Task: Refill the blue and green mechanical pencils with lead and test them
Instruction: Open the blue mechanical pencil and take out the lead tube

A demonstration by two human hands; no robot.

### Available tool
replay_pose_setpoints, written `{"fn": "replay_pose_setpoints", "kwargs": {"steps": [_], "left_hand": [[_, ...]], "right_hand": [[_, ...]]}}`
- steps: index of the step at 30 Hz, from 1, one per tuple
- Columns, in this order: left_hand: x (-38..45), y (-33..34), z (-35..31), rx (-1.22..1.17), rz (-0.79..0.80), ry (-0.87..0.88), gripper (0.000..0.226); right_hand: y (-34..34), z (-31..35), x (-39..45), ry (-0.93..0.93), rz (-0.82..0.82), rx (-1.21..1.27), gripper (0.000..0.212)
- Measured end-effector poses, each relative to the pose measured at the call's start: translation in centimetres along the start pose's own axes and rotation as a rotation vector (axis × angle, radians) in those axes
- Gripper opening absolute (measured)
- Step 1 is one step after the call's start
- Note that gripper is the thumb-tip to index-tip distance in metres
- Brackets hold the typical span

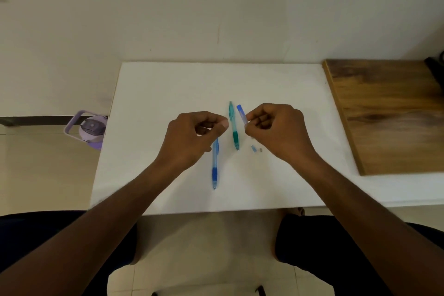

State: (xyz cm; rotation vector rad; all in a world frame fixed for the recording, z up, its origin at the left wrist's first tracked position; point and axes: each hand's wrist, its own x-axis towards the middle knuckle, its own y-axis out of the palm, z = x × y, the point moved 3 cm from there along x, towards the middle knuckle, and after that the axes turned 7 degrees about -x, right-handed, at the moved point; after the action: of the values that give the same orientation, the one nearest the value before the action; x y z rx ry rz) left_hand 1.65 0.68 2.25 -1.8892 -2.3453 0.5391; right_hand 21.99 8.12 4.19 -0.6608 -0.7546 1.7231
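both forearms reach forward from the near edge of the table [168, 84], bare to past the elbows, angled inward so the hands meet near the middle of the table. the left hand [192, 137] is knuckles-up, fingers curled under, thumb and forefinger tips pressed together at its right side; whether anything lies between them cannot be told. the right hand [276, 130] is also knuckles-up, fingers curled in, thumb and forefinger pinching a slim blue-capped lead tube [241, 114] that sticks out toward the far side of the table. the two hands are close together but not touching, both held just above the table.
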Motion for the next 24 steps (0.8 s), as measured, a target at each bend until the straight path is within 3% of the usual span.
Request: {"fn": "replay_pose_setpoints", "kwargs": {"steps": [6,11,17,21,24], "left_hand": [[-0.5,0.7,-0.3,-0.031,-0.030,0.049,0.022],[-0.5,0.7,-0.2,-0.075,-0.043,0.055,0.023],[-0.5,0.2,-0.7,0.071,-0.035,0.184,0.021],[-0.2,-0.5,-1.3,0.084,0.016,0.231,0.011],[-0.3,-0.8,-1.7,0.181,0.061,0.295,0.008]], "right_hand": [[1.9,2.0,-2.1,-0.030,0.069,0.105,0.013],[2.1,1.8,-2.4,-0.043,0.123,0.037,0.015],[2.5,1.5,-2.0,0.006,0.248,0.071,0.017],[1.9,1.5,-1.7,-0.062,0.272,0.054,0.009],[1.7,1.6,-1.6,-0.101,0.271,0.009,0.015]]}}
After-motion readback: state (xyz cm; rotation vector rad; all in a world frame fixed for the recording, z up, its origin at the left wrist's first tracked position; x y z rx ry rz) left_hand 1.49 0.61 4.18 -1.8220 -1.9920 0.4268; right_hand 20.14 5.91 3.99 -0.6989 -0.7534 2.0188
